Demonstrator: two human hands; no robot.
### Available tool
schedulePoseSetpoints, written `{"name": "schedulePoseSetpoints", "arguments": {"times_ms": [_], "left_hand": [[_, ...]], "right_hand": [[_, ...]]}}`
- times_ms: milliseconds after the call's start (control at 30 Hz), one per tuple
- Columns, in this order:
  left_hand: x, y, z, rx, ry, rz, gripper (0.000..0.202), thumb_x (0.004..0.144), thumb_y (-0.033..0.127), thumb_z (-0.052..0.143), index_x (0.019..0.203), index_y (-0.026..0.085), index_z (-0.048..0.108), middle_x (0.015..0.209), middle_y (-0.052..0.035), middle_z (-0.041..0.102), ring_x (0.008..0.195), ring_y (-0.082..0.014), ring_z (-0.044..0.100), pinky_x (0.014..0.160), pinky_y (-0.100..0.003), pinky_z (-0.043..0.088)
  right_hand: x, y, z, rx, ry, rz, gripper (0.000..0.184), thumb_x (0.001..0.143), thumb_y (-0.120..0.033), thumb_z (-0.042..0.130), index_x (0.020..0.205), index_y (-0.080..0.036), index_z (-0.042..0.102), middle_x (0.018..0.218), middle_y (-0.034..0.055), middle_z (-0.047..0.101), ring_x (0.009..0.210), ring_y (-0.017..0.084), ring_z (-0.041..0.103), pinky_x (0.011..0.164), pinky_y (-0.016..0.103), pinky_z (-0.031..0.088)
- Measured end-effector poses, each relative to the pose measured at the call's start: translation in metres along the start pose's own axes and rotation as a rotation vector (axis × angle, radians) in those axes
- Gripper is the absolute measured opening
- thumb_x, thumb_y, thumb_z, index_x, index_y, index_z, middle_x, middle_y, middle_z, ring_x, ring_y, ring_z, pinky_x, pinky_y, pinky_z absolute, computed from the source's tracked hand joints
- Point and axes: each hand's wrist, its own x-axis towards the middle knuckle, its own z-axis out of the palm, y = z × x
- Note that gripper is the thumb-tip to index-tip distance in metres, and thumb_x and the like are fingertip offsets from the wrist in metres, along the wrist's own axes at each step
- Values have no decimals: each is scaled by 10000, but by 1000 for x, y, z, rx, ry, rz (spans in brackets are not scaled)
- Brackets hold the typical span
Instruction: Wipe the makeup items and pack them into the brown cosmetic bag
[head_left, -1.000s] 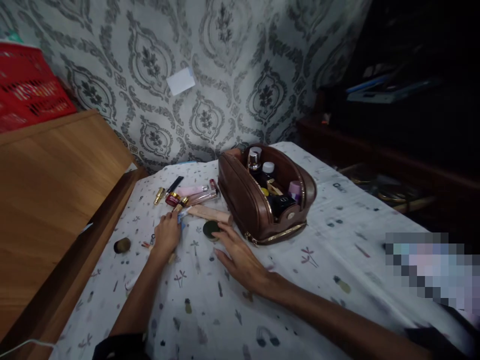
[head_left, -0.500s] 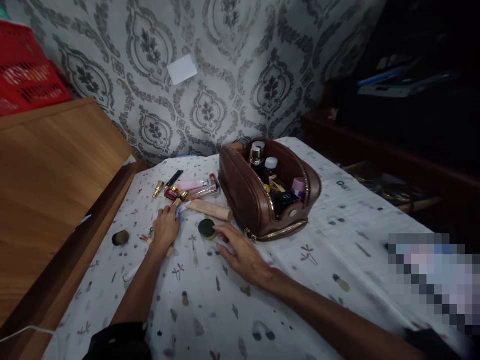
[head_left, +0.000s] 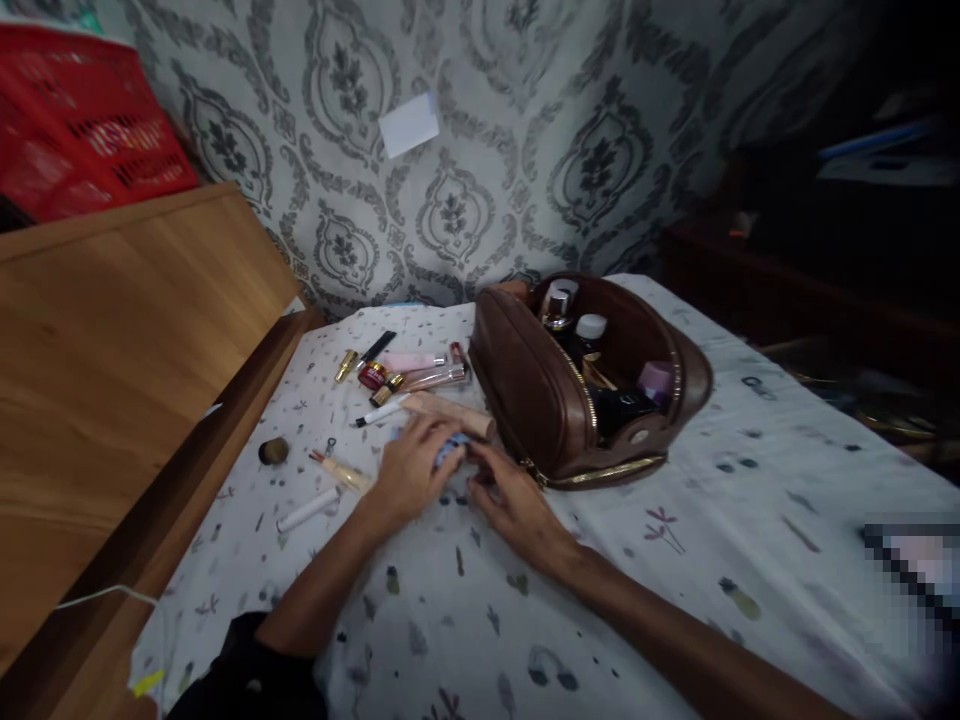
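Note:
My left hand (head_left: 416,470) presses a crumpled blue cloth (head_left: 452,447) down on the table, fingers bent over it. Against the cloth's right side, my right hand (head_left: 521,510) has its index finger and thumb curled. The small round jar with a dark green lid is hidden under the cloth and fingers at that spot. Just behind the hands lies a beige tube (head_left: 450,412). A white pen-like stick (head_left: 381,412) is left of it. Makeup brushes (head_left: 343,472) and a white tube (head_left: 307,510) lie left of my left wrist.
An unzipped brown toiletry bag (head_left: 525,380) holding bottles stands right of the hands. Behind them are a red jar (head_left: 373,375), a pink tube (head_left: 412,362) and a gold lipstick (head_left: 346,366). A dark round cap (head_left: 273,451) sits near the wooden panel (head_left: 150,330) at left.
My left hand has moved right with the blue cloth, from beside the brushes onto the jar's spot, covering the jar. My right hand stays at the jar's right edge. The view has shifted left.

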Motion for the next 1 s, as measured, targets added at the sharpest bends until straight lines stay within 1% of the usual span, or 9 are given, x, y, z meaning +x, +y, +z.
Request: {"name": "schedulePoseSetpoints", "arguments": {"times_ms": [67, 167, 267, 433, 567, 700, 767, 900, 1000], "left_hand": [[-1, 11, 7, 77, -89, 47, 270, 968, 292, 497, 1210, 208, 582, 1225, -87, 614, 1136, -247, 551, 902, -372, 538], [-2, 15, 16, 191, -167, 24, 286, 928, 275, 552, 1206, 209, 559, 1233, -97, 585, 1136, -269, 523, 781, -363, 560], [0, 12, 20, 225, -164, -1, 263, 953, 322, 518, 1190, 214, 555, 1214, -100, 575, 1145, -268, 512, 735, -340, 549], [6, 15, 17, 180, -131, -83, 313, 1023, 386, 352, 1117, 192, 579, 1145, -115, 598, 1128, -264, 533, 744, -330, 521], [5, 22, 13, 35, -77, -134, 275, 1026, 334, 343, 1083, 196, 573, 1126, -109, 628, 1094, -254, 559, 836, -361, 504], [2, 24, 15, -122, -20, -167, 161, 976, 248, 435, 1059, 213, 568, 1098, -89, 659, 1057, -245, 591, 898, -380, 491], [2, 21, 18, -208, -1, -192, 155, 929, 202, 485, 1056, 212, 573, 1081, -82, 676, 1042, -244, 609, 913, -380, 490], [5, 12, 24, -489, 34, -264, 169, 895, 183, 509, 1041, 216, 587, 1026, -41, 708, 953, -200, 649, 876, -328, 507], [8, 7, 26, -609, 51, -304, 138, 913, 233, 507, 992, 203, 616, 945, -28, 711, 864, -181, 646, 807, -292, 503]], "right_hand": [[1, 4, 2, -21, 5, -20, 448, 873, -208, 493, 1319, -185, 526, 1243, 133, 643, 962, 229, 686, 913, 420, 571], [2, 8, 3, -31, -6, -33, 430, 880, -231, 497, 1303, -169, 534, 1227, 148, 653, 990, 245, 689, 907, 426, 574], [2, 9, 3, -26, -20, -9, 456, 886, -260, 500, 1328, -150, 504, 1226, 164, 653, 963, 249, 698, 890, 434, 580], [2, 5, 0, 10, -81, 5, 549, 898, -288, 509, 1422, -165, 398, 1152, 135, 684, 996, 253, 693, 910, 444, 569], [2, 5, 0, 6, -94, -9, 686, 874, -277, 552, 1501, -186, 289, 1215, 141, 664, 1015, 259, 688, 910, 462, 563], [4, 11, 2, 27, -104, 8, 743, 824, -261, 602, 1497, -196, 294, 1156, 127, 688, 951, 254, 703, 865, 443, 579], [5, 13, 2, 37, -103, 18, 746, 811, -275, 623, 1485, -197, 314, 1157, 129, 688, 968, 262, 702, 865, 446, 578], [5, 13, 1, 27, -123, 32, 769, 807, -331, 671, 1480, -204, 321, 1242, 147, 659, 1123, 295, 662, 941, 484, 547], [4, 10, -1, 27, -135, 38, 779, 814, -342, 678, 1487, -200, 313, 1263, 151, 653, 1143, 289, 658, 978, 492, 531]]}}
